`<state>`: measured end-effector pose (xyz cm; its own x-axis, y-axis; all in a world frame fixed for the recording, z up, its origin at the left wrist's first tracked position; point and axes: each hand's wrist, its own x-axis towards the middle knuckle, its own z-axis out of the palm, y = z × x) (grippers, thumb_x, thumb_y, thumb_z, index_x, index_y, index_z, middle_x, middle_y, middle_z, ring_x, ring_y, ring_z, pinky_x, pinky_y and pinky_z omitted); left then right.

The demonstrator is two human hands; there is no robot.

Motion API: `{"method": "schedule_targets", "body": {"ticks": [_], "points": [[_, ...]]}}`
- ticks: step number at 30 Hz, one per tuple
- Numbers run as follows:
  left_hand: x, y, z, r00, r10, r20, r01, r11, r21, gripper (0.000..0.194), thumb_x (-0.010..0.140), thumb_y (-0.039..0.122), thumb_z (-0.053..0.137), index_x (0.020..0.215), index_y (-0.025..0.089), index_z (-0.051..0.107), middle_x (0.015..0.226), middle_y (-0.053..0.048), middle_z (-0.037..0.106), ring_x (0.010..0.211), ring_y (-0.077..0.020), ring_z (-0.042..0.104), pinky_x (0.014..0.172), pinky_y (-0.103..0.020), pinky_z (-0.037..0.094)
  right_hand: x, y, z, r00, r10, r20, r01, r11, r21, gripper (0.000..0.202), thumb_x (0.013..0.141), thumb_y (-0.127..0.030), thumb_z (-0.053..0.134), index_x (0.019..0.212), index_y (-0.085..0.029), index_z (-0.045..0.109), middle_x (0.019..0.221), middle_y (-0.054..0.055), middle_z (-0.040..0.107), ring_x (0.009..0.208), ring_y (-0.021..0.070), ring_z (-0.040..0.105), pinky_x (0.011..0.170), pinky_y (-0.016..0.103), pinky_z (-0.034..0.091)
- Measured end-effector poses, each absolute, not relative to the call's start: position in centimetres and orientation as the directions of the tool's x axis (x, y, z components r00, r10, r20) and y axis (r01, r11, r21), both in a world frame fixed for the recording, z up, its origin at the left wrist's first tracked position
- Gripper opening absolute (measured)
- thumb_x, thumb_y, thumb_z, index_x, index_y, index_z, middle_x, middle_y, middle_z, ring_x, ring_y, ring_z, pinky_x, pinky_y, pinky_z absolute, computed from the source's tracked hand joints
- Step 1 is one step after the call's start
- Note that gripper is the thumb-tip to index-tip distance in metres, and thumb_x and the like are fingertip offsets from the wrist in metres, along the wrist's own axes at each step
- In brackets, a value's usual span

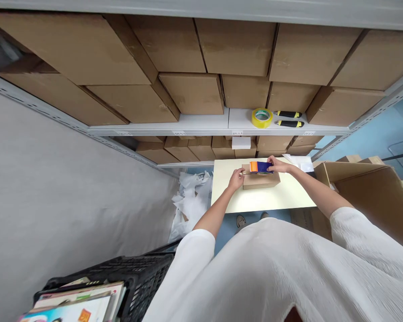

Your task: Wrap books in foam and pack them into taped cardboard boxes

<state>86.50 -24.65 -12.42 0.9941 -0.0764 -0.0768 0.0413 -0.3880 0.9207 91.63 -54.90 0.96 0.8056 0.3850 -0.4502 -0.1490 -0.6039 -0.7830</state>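
Observation:
A small brown cardboard box [261,181] lies on the pale yellow table [231,199]. Over its top is a flat orange and dark blue packet [260,167]. My right hand [276,164] grips the packet at its blue right end. At the box's upper left corner, my left hand [236,179] has its fingers closed on the edge. Whether the packet rests on the box or hangs just above it cannot be made out.
Yellow tape [262,118] and two cutters [289,123] lie on the shelf [201,120] ahead, among cartons. White wrapping [195,197] is heaped left of the table. A large open carton [366,192] stands right; a black crate [147,273] with books is lower left.

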Motion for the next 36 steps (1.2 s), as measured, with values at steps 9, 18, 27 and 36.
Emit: {"method": "schedule_targets", "body": {"ticks": [9, 18, 27, 36], "points": [[87.9, -26.2, -7.5, 0.951, 0.027, -0.307, 0.308, -0.038, 0.951, 0.018, 0.103, 0.034, 0.062, 0.109, 0.021, 0.073, 0.114, -0.012, 0.081, 0.097, -0.0226, 0.077, 0.085, -0.035, 0.059, 90.9, -55.7, 1.2, 0.770, 0.506, -0.389, 0.040, -0.646, -0.762, 0.066, 0.070, -0.036, 0.088, 0.125, -0.026, 0.053, 0.122, 0.008, 0.072, 0.116, 0.0318, 0.070, 0.102, 0.043, 0.060], [88.8, -28.1, -4.6, 0.930, -0.040, -0.365, 0.367, 0.067, 0.928, 0.032, 0.096, 0.048, 0.077, 0.114, 0.021, 0.071, 0.111, -0.013, 0.084, 0.096, -0.0222, 0.081, 0.078, -0.031, 0.059, 90.7, -55.4, 1.6, 0.776, 0.516, -0.362, 0.080, -0.650, -0.756, 0.055, 0.073, -0.030, 0.085, 0.121, -0.025, 0.059, 0.121, 0.006, 0.074, 0.114, 0.0308, 0.070, 0.102, 0.043, 0.059], [90.0, -28.9, -4.7, 0.947, 0.029, -0.320, 0.320, -0.010, 0.947, 0.036, 0.079, 0.016, 0.085, 0.111, 0.020, 0.070, 0.083, -0.005, 0.081, 0.081, -0.0225, 0.079, 0.078, -0.036, 0.061, 90.2, -54.7, 1.2, 0.799, 0.468, -0.378, 0.177, -0.783, -0.596, 0.048, 0.075, -0.029, 0.082, 0.116, -0.026, 0.059, 0.119, 0.007, 0.075, 0.104, 0.0290, 0.072, 0.086, 0.034, 0.057], [89.7, -28.1, -2.6, 0.965, 0.153, -0.213, 0.241, -0.198, 0.950, 0.051, 0.075, 0.007, 0.081, 0.120, 0.023, 0.063, 0.075, 0.002, 0.077, 0.082, -0.0241, 0.079, 0.083, -0.036, 0.059, 89.8, -53.7, 1.1, 0.836, 0.411, -0.363, 0.326, -0.905, -0.274, 0.047, 0.085, -0.037, 0.078, 0.124, -0.026, 0.055, 0.127, 0.013, 0.075, 0.100, 0.0317, 0.073, 0.076, 0.034, 0.049]]}}
